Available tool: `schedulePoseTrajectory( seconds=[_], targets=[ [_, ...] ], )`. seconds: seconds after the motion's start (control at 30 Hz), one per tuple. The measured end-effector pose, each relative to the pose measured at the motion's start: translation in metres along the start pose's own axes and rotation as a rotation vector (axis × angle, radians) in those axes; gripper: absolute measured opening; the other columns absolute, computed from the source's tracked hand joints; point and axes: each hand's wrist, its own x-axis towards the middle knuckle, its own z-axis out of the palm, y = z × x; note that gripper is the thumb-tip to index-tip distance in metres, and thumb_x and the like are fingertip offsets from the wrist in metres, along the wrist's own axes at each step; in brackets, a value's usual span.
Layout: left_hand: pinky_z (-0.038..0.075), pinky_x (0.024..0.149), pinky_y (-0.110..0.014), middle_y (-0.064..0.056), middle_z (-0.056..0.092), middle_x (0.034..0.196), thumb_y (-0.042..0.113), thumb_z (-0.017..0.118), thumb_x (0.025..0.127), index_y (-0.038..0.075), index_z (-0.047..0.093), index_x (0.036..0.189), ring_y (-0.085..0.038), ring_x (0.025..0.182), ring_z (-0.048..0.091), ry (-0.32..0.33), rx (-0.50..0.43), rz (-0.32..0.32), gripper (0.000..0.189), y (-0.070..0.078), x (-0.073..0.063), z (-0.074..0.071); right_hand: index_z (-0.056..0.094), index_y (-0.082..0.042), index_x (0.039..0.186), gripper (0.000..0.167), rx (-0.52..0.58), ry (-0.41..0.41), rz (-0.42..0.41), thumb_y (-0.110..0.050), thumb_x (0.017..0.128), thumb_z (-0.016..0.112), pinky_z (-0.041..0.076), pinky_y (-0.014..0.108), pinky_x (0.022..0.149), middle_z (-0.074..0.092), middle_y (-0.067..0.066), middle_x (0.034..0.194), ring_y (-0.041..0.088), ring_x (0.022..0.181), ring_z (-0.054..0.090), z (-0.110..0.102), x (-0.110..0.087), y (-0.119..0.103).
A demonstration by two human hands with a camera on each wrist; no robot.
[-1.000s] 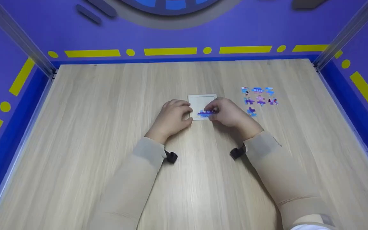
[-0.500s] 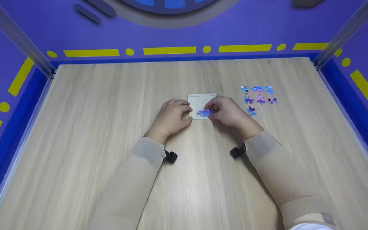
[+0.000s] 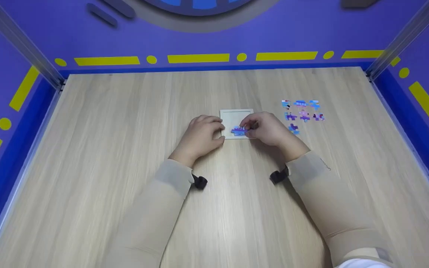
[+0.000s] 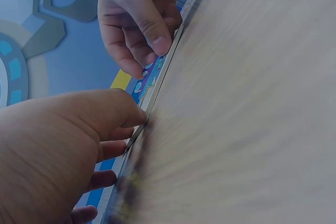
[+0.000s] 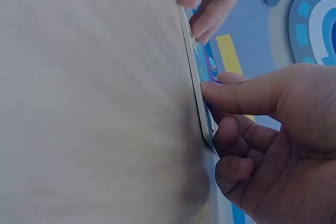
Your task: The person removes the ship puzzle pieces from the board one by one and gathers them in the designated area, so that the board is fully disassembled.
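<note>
A small square puzzle tray (image 3: 233, 116) with a pale raised rim lies on the wooden table. Blue and purple jigsaw pieces (image 3: 238, 131) sit along its front side; the right hand partly covers them. My left hand (image 3: 200, 137) holds the tray's left side, its thumb at the front corner and its fingers along the edge. My right hand (image 3: 268, 129) is over the tray's right front, thumb and index finger pinching a jigsaw piece that they mostly hide. In the right wrist view, the right thumb (image 5: 236, 96) lies by the tray's front rim, beside the colourful pieces (image 5: 206, 64).
Right of the tray, several loose jigsaw pieces (image 3: 304, 115) lie in rough rows on the wooden table (image 3: 214, 208). Purple-blue panels with yellow marks (image 3: 198, 58) stand at the back and both sides. A small black device (image 3: 200, 182) is worn at each wrist.
My right hand has shifted slightly right, baring a little more of the tray beside its fingers. The left hand keeps its place on the tray; the loose pieces lie as before.
</note>
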Motion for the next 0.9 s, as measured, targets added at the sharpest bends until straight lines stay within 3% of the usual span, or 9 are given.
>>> schedulePoseTrajectory(
  seconds=[0.9],
  targets=[
    [0.034, 0.140, -0.053, -0.006, 0.070, 0.159, 0.031, 0.073, 0.105, 0.013, 0.081, 0.138, -0.033, 0.156, 0.056, 0.000, -0.001, 0.004, 0.038, 0.0001, -0.0001, -0.0005, 0.087, -0.002, 0.117, 0.024, 0.032, 0.047, -0.019, -0.003, 0.094, 0.080, 0.051, 0.019, 0.071, 0.081, 0.013, 0.104, 0.016, 0.089, 0.064, -0.0010, 0.0009, 0.0049]
  ],
)
